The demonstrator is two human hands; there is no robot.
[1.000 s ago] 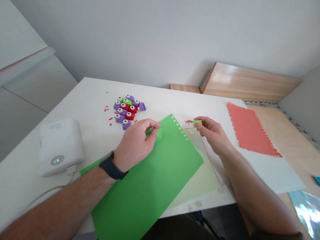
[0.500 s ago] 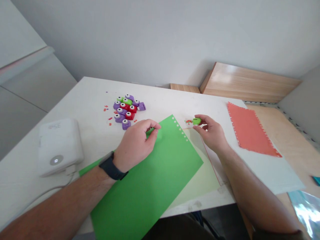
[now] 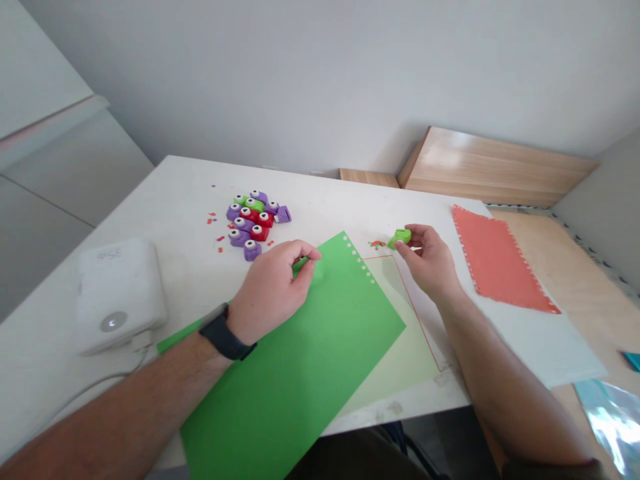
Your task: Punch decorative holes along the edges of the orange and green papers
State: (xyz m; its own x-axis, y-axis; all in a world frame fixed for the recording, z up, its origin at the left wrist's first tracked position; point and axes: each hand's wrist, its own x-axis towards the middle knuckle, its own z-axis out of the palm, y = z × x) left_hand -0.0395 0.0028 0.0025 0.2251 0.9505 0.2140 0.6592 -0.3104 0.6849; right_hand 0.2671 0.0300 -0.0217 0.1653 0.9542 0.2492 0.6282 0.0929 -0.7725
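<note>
My left hand [image 3: 280, 287] pinches the upper edge of a green sheet of paper [image 3: 300, 360] between thumb and fingers. A row of small flower-shaped holes runs along the sheet's right-hand edge near its top corner. My right hand [image 3: 433, 263] is closed on a small green craft punch [image 3: 400, 238], held by its sides just above the table and apart from the sheet. Beside the punch lies a little heap of red and green paper cut-outs [image 3: 377, 245]. Beneath the green sheet is a pale yellow-green sheet [image 3: 400, 360] with a red edge line.
Several purple, red and green craft punches [image 3: 253, 220] stand grouped at the back left, with red paper bits around them. A white box-shaped device [image 3: 120, 293] with a cable sits at left. An orange sheet [image 3: 503, 260] with punched edges lies at right.
My right hand has moved slightly right with the green punch and turned it, so more of its side shows. The left hand and green sheet are nearly still.
</note>
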